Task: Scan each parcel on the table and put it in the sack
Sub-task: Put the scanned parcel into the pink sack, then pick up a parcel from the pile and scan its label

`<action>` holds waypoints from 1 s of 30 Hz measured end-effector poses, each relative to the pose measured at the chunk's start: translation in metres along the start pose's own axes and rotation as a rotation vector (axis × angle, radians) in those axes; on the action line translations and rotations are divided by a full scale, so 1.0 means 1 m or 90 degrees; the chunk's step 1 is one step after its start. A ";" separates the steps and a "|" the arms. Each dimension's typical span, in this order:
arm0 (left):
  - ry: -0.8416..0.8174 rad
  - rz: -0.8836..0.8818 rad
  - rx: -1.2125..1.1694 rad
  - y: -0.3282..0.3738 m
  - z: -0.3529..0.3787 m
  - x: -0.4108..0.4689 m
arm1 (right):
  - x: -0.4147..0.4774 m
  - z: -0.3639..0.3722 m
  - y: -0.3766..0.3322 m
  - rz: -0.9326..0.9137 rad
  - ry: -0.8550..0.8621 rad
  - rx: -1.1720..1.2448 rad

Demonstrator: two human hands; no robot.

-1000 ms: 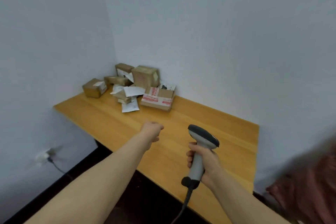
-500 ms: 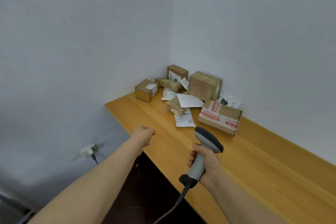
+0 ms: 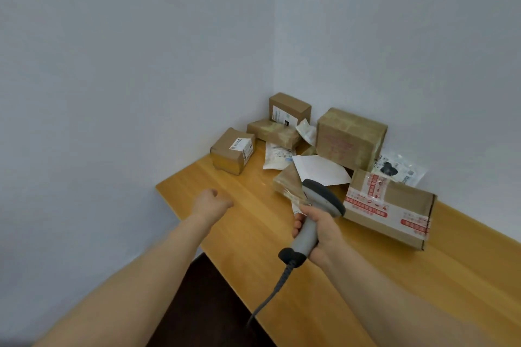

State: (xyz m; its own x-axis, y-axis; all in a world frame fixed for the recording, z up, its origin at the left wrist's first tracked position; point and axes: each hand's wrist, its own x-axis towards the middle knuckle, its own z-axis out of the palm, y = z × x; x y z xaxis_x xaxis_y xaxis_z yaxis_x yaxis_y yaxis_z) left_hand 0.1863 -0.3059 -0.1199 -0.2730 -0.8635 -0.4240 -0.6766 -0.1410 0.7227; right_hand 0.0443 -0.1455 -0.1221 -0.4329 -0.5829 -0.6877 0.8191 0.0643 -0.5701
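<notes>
Parcels, six boxed, crowd one table; right hand grips one scanner, left hand fisted.

Mailroom corner: piled parcels, handheld scanner.

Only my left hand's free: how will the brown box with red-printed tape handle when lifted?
The brown cardboard box with red-printed tape likely stays stiff: crisp edges. Lying flat on the wooden table, it shouldn't roll. Glossy tape may be slick.

Honey-yellow wooden table, brown cardboard parcels, red-printed tape, grey-black scanner, pale grey walls
</notes>
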 end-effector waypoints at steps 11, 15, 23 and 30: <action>0.041 0.059 0.206 0.053 -0.004 0.207 | 0.100 0.071 -0.011 -0.041 0.137 0.031; 0.001 0.020 0.278 0.060 0.010 0.258 | 0.118 0.076 -0.003 -0.054 0.154 0.013; -0.035 0.021 0.148 0.047 0.005 0.276 | 0.123 0.073 0.006 -0.053 0.196 0.026; -0.328 -0.019 -0.265 0.036 -0.020 0.199 | 0.096 0.073 0.006 -0.080 0.121 -0.007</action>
State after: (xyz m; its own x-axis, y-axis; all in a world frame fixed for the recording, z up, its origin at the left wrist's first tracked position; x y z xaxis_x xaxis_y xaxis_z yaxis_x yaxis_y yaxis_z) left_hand 0.1214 -0.4924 -0.1678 -0.6203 -0.5288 -0.5793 -0.3964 -0.4259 0.8133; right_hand 0.0348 -0.2602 -0.1586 -0.5956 -0.4233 -0.6827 0.7504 0.0101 -0.6610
